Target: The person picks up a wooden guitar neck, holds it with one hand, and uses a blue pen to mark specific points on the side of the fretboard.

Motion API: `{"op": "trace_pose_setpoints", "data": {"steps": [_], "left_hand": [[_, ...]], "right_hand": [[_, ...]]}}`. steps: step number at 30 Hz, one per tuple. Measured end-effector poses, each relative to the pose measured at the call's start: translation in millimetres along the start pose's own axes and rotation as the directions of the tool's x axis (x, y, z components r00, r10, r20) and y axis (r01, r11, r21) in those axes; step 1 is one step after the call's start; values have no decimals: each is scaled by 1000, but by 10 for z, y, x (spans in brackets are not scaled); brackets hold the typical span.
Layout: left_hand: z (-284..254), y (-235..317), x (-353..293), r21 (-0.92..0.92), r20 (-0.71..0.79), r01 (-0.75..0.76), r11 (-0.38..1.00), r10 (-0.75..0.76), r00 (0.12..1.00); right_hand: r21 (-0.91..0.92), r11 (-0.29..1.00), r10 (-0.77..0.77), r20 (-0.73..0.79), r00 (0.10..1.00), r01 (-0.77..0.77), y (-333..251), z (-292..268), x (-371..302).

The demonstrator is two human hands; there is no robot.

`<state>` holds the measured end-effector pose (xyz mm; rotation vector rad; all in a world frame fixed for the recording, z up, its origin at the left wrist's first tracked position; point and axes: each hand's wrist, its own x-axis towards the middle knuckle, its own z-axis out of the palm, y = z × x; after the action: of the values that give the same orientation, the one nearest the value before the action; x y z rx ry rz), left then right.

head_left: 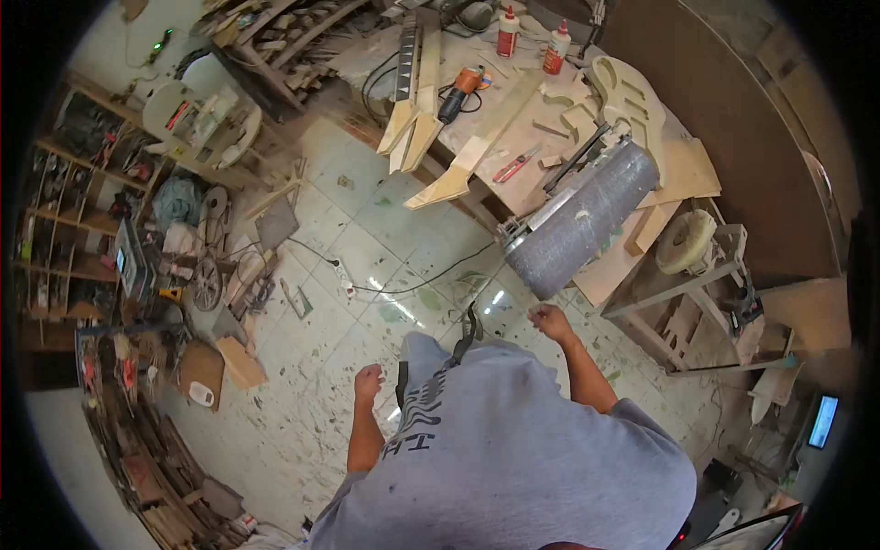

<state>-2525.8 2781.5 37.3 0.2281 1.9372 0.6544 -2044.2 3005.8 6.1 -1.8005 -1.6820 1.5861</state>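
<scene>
My right hand (550, 322), fingers curled in and nothing visible in them, is just below the near end of a big grey drum (587, 218), apart from it. The drum looks like a sanding roller and lies slantwise over the workbench's front corner. To the left of my body, my left hand (368, 379) hangs over the floor, loosely closed with nothing seen in it. Behind the drum lies a pale wooden guitar body (631, 103) with cut-out cavities. Wooden guitar necks (423, 115) stick out past the bench's front edge, and another neck (472, 154) lies to their right.
On the bench (500, 188) are an orange and black power tool (461, 93), a red cutter (516, 165) and two red-and-white bottles (555, 50). A cable with a power strip (343, 275) crosses the tiled floor. Wood scraps (151, 477) and shelves (64, 215) line the left.
</scene>
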Motion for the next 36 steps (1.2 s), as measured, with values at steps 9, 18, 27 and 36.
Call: {"op": "trace_pose_setpoints", "data": {"steps": [9,18,27,36], "left_hand": [[-48,1760,1646,201,100,-302,932,288,953],[846,4162,2218,276,607,-789,549,537,586],[1441,4191,2452,301,780,-545,783,127,613],[1520,4341,2400,404,760,-802,440,326,562]], "right_hand": [[189,925,375,-312,873,-329,122,186,-469],[694,507,798,-154,583,-512,-668,1643,-1245],[758,589,695,-298,654,-280,-1825,2160,-698],[929,324,872,-219,437,-181,-1486,2815,-1100]]}}
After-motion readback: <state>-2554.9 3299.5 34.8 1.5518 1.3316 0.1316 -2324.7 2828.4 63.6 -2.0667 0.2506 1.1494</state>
